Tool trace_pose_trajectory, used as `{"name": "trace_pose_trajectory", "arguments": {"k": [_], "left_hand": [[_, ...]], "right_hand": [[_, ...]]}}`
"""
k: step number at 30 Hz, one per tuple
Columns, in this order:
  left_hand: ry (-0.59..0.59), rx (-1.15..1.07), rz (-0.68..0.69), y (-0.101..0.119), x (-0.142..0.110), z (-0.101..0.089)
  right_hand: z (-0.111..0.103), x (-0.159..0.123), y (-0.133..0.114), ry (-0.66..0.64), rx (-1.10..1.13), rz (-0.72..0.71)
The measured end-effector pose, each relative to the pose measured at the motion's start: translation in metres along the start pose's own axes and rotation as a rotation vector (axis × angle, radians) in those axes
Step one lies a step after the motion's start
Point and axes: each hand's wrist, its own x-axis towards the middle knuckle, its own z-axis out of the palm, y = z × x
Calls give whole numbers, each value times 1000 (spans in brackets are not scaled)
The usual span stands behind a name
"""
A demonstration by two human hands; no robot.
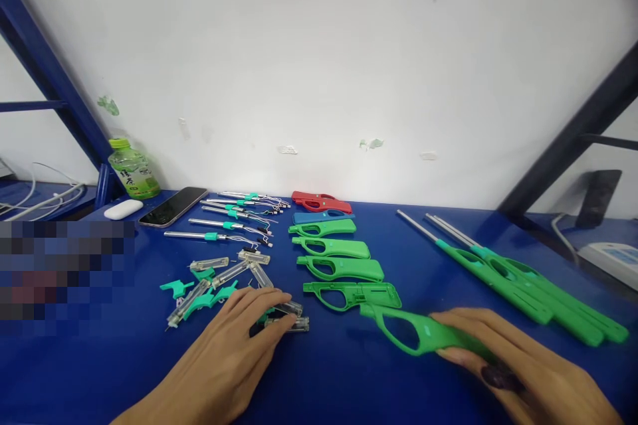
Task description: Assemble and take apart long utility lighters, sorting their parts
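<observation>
My right hand (518, 358) is closed around the rear of a green lighter casing (423, 335), whose trigger loop points left above the table. A dark patch shows beneath the fingers of that hand; what it is I cannot make out. My left hand (244, 339) reaches over clear plastic fuel tanks (299, 325), thumb and forefinger apart, the fingertips at or just above them. Teal triggers (202, 302) lie among the tanks, partly hidden by this hand. Between the hands, an open green casing half (366, 293) lies with its inside up.
Metal lighter tubes with wires (214, 236) lie at back left. More green casings (343, 269), a blue casing (323, 217) and red casings (321, 202) form a column. Long green lighters (523, 282) lie right. A phone (174, 206), white case (123, 210) and bottle (132, 169) stand near the wall.
</observation>
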Motion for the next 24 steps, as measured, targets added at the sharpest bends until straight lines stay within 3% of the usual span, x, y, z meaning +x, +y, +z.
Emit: {"name": "trace_pose_trajectory", "arguments": {"k": [3, 8, 19, 24], "left_hand": [[16, -52, -38, 3, -3, 2], [46, -104, -88, 6, -6, -2], [27, -146, -74, 5, -2, -4], [29, -147, -83, 4, -2, -3]], "right_hand": [[-6, 38, -20, 21, 1, -59], [3, 88, -49, -95, 16, -168], [11, 96, -60, -214, 59, -169], [16, 98, -60, -201, 18, -172]]}}
